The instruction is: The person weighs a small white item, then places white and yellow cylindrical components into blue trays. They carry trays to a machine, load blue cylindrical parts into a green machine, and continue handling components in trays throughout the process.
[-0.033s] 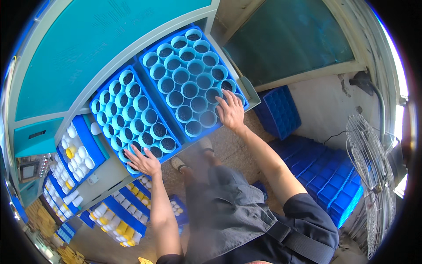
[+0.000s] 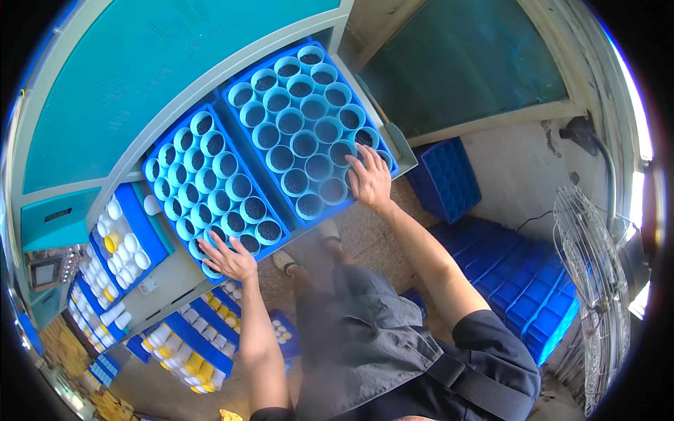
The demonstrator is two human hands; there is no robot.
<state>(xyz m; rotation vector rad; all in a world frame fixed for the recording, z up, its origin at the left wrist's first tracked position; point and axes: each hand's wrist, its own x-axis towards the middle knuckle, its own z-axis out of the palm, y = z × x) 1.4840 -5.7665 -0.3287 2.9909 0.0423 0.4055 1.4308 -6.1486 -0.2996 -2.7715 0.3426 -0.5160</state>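
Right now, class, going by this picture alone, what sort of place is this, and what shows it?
Probably a small factory or workshop: two blue trays of cups sit beside a large teal cabinet, more blue trays are piled nearby, and there is a big fan.

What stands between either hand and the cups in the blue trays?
Nothing visible: the left hand is over cups in the left tray, the right hand over cups at a corner of the right tray.

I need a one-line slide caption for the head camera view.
Left hand at one blue tray, right hand at another, both holding many light-blue cups.
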